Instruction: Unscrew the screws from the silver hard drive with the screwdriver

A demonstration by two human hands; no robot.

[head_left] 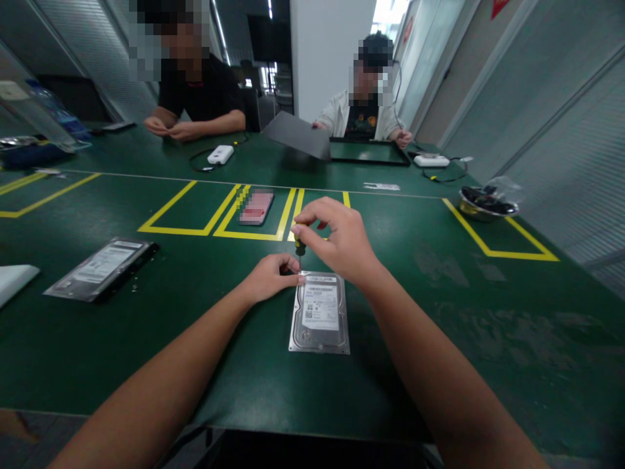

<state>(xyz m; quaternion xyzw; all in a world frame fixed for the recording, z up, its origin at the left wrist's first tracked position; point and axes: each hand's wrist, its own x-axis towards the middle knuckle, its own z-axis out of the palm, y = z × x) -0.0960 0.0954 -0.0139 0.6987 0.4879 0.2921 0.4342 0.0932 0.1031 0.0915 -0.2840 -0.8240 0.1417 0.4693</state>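
On the bench (234, 384), hard drive (321, 312) flat before me. My right fingers (317, 210) pinch the screwdriver (299, 246); left fingers (291, 281), grip unclear, at the far-left corner. Sideways pressure could skid it into them.

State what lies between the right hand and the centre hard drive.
A screwdriver, in the head view: held by the right hand, pointing down at the far-left corner of the hard drive.

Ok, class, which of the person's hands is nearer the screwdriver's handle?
Right. The right hand holds the screwdriver by its handle; the left hand is lower, near the tip, at the hard drive's far left corner.
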